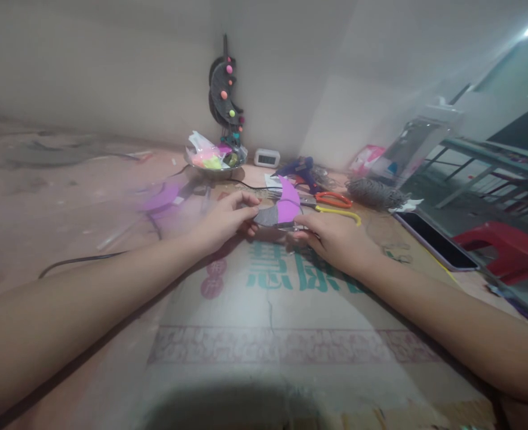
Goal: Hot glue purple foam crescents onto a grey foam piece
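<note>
Both my hands meet over a flattened cardboard sheet (264,322) with green print. My left hand (226,221) pinches the left end of a curved craft piece (282,208), purple on top and grey below. My right hand (331,236) grips the same piece from its lower right, fingers curled under it. The piece stands slightly tilted between the two hands.
Behind the hands lie orange and yellow scissors (333,202), a glue gun (302,168), a metal bowl of coloured bits (214,158), a small clock (266,157) and a black crescent with pompoms (226,95). A phone (438,239) lies right, a red stool (510,251) beyond it.
</note>
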